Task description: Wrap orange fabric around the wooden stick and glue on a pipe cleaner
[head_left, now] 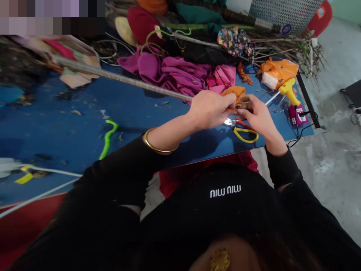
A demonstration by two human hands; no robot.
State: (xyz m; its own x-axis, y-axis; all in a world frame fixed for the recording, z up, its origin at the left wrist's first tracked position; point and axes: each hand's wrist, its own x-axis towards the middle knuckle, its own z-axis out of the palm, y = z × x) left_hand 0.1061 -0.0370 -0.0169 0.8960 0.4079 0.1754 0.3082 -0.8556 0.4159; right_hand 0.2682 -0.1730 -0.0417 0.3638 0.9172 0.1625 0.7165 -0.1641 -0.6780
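Bordering near side: blue bench (pixel 158 124) edge; open room mid-left; yellow-and-red-handled metal scissors (pixel 248 136) crowd right.
Orange piece: crinkled, thin crinkled orange piece (pixel 235 91), between both hands.
Left hand (pixel 211 109), right hand (pixel 257 114): fingertips pinching it.
Axis: long grey-brown wrapped rod (pixel 135 82) slants far-left to left hand; grip on rod unclear.

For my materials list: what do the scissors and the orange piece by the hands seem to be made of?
Scissors: blades probably steel, reflecting brightly; yellow handle perhaps plastic, evenly coloured. Orange piece: matte, visibly creased; unclear whether fabric or paper.
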